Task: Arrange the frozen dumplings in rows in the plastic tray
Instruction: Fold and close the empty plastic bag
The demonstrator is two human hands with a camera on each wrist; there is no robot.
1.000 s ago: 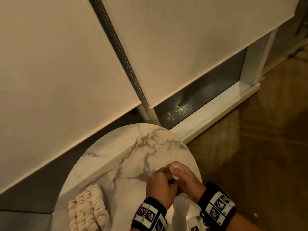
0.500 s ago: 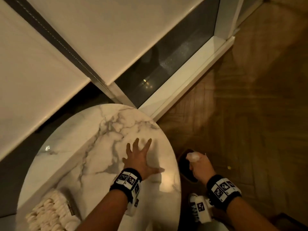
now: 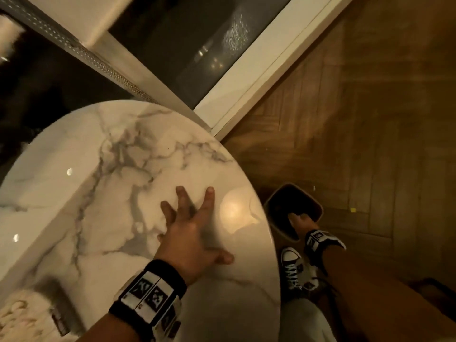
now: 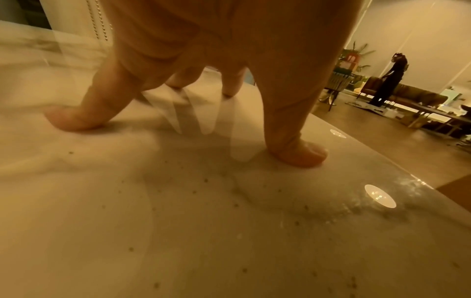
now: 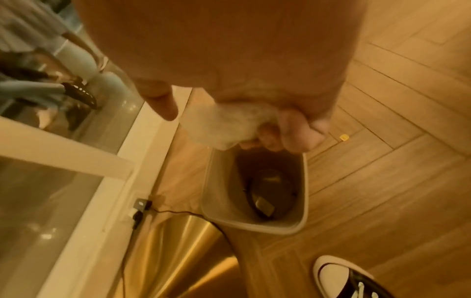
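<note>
**Wad over the bin, dumplings back at the near left**

Seen from the head: round marble counter (image 3: 118, 193) beside a wood floor. Left hand (image 3: 190, 233) flat on the marble near the right edge, fingers spread and straight, holding nothing; fingertips (image 4: 74, 121) pressed to the stone in the left wrist view. Right hand (image 5: 254, 113) off the counter and low at the right, directly above an open bin (image 5: 254, 227) on the floor. Fingers curled round a pale crumpled wad (image 5: 224, 125), perhaps tissue; too blurred to be sure. Dark scraps at the bin's bottom. Sneaker (image 3: 296, 272) on the floor just beside the bin.

Dumplings (image 3: 22, 314) at the near left corner of the counter, packed side by side in rows, blurred and cut off by the frame edge. Tray itself hard to make out; only a dark edge beside the rows.

Key relation: dumplings to the left of both hands, well apart from the right, nearer to the left. Long axis of the rows apparently running from the near edge toward the counter's middle, though the blur leaves this unsure. Probably a tidying pause: likely next, letting the wad fall, then reaching back left to the rows, with the left hand closer.
</note>
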